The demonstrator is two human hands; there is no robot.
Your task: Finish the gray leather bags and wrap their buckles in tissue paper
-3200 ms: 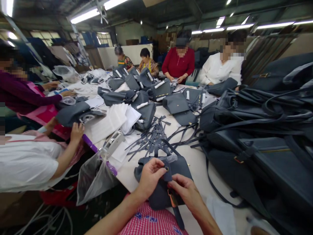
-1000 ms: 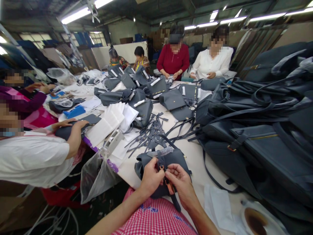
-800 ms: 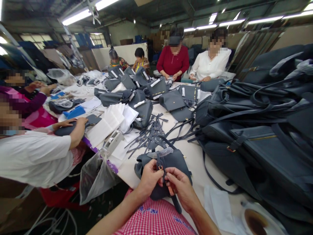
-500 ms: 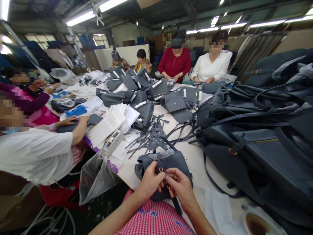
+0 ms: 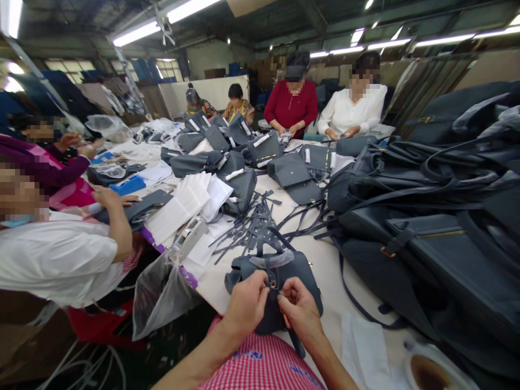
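Observation:
A dark blue-grey handbag (image 5: 301,266) lies at the table's near edge, against the checked apron. Plastic wrap (image 5: 271,260) covers part of its handle. A narrow strap with a gold-coloured buckle (image 5: 272,283) runs down the front of the bag. My left hand (image 5: 247,303) is closed at the buckle's left side, its fingertips pinched on the strap. On the other side, my right hand (image 5: 299,304) pinches the strap just below the buckle. A loose strap end (image 5: 297,342) hangs under my right hand. The fingers hide part of the strap.
Loose straps (image 5: 255,222) lie beyond the bag. Large dark bags (image 5: 430,254) are piled at the right, near a cup of brown liquid (image 5: 428,374). White sheets (image 5: 179,208) and a plastic bag (image 5: 152,295) are on the left. Several co-workers surround the table.
My left hand has shifted slightly off the buckle, which now shows more clearly. My right fingers have curled in closer. At the left, the co-worker in white has moved their arms over a dark piece.

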